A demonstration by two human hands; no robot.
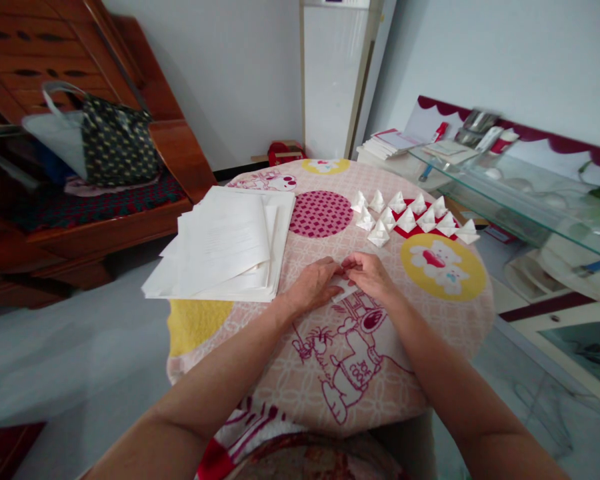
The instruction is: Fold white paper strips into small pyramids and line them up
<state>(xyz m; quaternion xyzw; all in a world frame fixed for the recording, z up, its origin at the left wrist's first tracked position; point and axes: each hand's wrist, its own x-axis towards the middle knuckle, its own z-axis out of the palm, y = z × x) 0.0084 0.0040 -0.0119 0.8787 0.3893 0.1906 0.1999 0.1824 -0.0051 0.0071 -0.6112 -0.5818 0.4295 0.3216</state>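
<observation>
My left hand (316, 283) and my right hand (371, 275) meet at the middle of a round table covered with a pink cartoon cloth (330, 373). Both press and pinch a small white folded paper piece (344, 291) flat on the cloth; only a sliver of it shows between the fingers. A thick stack of white paper sheets (227, 243) lies to the left of my hands. Behind my right hand, several small white folded paper shapes (410, 217) sit in rows.
A glass shelf (520, 193) with books, cups and clutter runs along the right side. A wooden bench (90, 207) with a patterned bag (115, 143) stands at the left. A white cabinet (333, 80) is against the far wall. Grey floor surrounds the table.
</observation>
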